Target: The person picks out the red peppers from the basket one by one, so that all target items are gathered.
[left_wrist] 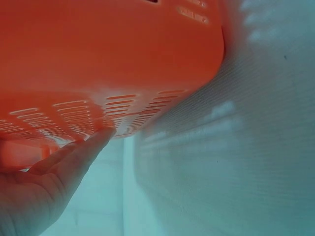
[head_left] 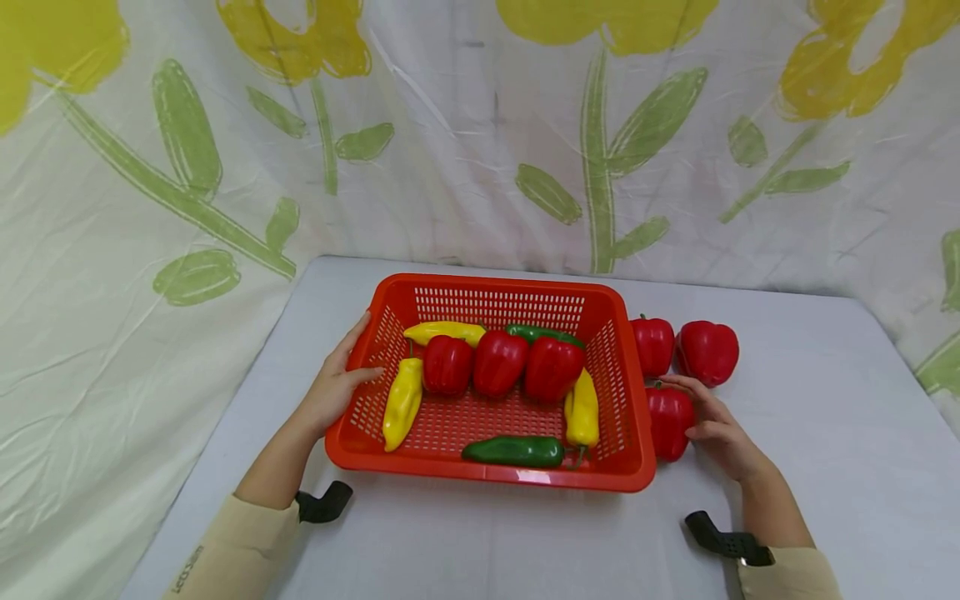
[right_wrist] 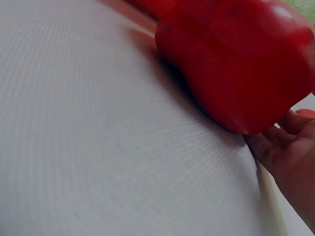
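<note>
L hand (head_left: 330, 396) grips red basket (head_left: 487, 472), thumb inside; R hand (head_left: 716, 429) fingers part-curled round red pepper (head_left: 667, 422). Step prob. pick-up; next needs lift clear of basket wall, left of R fingers.

"What's the basket (head_left: 420, 467) made of?"
"Smooth, shiny plastic, by its look."
"And the bell peppers (head_left: 708, 353)?"
"Glossy, smooth skins."
"The tablecloth (head_left: 817, 433)?"
"Matt, finely ribbed cloth."
"Sleeves (head_left: 240, 546)?"
"Matt fabric too. The flowered curtain (head_left: 450, 183) has a slight sheen."
</note>
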A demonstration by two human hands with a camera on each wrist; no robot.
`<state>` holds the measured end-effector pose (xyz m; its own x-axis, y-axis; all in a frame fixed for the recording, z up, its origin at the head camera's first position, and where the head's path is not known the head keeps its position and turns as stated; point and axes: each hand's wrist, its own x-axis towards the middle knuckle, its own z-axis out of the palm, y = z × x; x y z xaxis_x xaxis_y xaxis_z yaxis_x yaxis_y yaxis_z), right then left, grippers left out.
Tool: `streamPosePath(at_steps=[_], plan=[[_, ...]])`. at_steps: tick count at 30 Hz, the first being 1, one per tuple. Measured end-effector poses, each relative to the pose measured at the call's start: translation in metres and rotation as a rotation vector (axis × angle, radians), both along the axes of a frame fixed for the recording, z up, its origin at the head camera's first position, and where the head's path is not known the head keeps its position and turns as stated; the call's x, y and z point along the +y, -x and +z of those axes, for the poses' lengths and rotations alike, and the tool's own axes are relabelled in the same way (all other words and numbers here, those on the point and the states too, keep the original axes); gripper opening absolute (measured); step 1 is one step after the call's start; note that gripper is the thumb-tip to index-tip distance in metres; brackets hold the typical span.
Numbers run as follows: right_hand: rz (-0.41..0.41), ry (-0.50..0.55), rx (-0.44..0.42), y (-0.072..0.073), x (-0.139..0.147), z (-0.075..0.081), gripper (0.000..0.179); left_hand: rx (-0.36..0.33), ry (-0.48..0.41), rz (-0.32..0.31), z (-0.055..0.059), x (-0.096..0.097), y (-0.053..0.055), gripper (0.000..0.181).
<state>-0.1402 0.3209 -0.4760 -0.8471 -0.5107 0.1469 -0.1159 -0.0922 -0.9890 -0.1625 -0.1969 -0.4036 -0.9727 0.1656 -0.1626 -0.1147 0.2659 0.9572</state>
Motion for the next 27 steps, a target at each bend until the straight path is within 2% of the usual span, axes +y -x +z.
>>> streamPosePath(at_steps=[6, 12, 17, 27], plan=[[-0.029, -0.011, 0.040, -0.002, 0.001, 0.005, 0.067, 0.003, -0.002, -0.002, 0.000, 0.000, -0.001, 0.075], [-0.127, -0.051, 0.096, -0.004, 0.001, 0.018, 0.062, 0.003, -0.009, -0.003, 0.001, 0.000, -0.001, 0.075], [-0.179, -0.107, 0.113, 0.000, 0.001, 0.035, 0.059, 0.003, -0.002, -0.001, 0.001, 0.001, -0.001, 0.075], [-0.167, -0.266, 0.132, 0.019, -0.004, 0.074, 0.060, 0.007, -0.006, 0.001, 0.000, 0.000, 0.000, 0.076]])
